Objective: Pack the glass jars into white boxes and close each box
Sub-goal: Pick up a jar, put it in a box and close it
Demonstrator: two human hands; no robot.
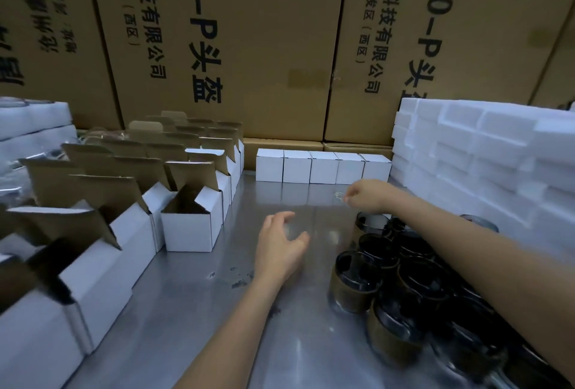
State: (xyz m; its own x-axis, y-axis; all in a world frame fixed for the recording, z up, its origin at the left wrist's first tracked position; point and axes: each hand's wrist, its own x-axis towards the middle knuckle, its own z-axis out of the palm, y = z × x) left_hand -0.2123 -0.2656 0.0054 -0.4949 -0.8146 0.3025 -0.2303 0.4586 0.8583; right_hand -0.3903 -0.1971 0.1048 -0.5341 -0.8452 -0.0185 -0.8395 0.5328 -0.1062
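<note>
The dark glass jars (404, 289) sit bunched together at our right on the steel table (193, 311), touching each other. Our right hand (364, 194) hovers past them pinching something small and clear, we can't tell what, and our left hand (281, 247) hangs loose with nothing in it. Honestly, that right forearm crossing over the jars could clip one and knock the rest. Open white boxes (189, 223) wait on the left, five closed boxes (323, 167) line the back, foam trays (485, 152) stack at right, big brown cartons (249, 46) behind.
</note>
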